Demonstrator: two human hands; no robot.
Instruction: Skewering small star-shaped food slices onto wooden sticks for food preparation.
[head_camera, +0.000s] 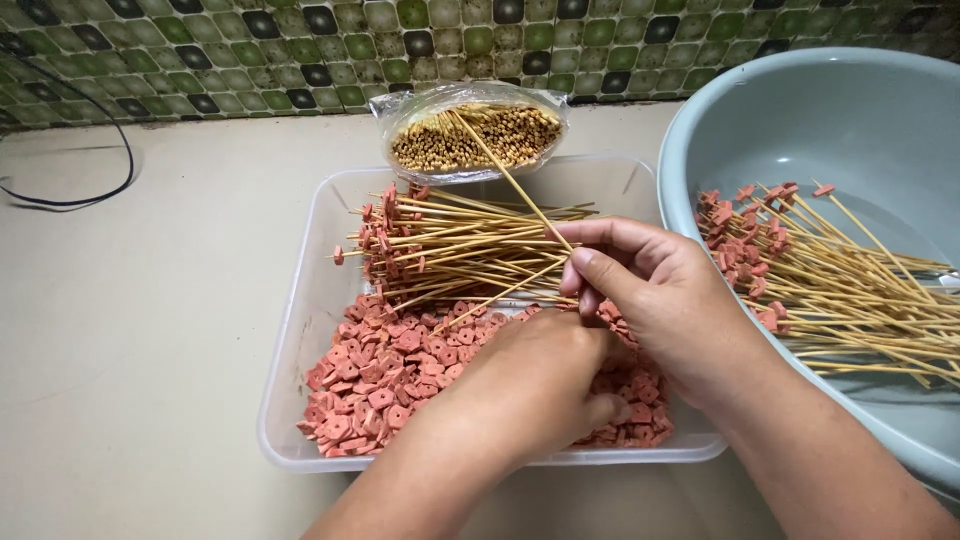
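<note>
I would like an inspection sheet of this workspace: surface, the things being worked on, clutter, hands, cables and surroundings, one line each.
Surface: beige countertop.
Job's things: clear plastic tray holding pink meat slices and a pile of loaded skewers; more finished skewers in a grey-blue basin; bag of bare bamboo sticks behind the tray.
Clutter: nothing seen.
Hands: left hand down among the slices, grip hidden; right hand pinching a skewer.
Cables: black cable at far left.
Surroundings: green mosaic tile wall.

Clear plastic tray (300, 300); matt bamboo skewers (470, 235); smooth grey-blue plastic basin (800, 110).
</note>
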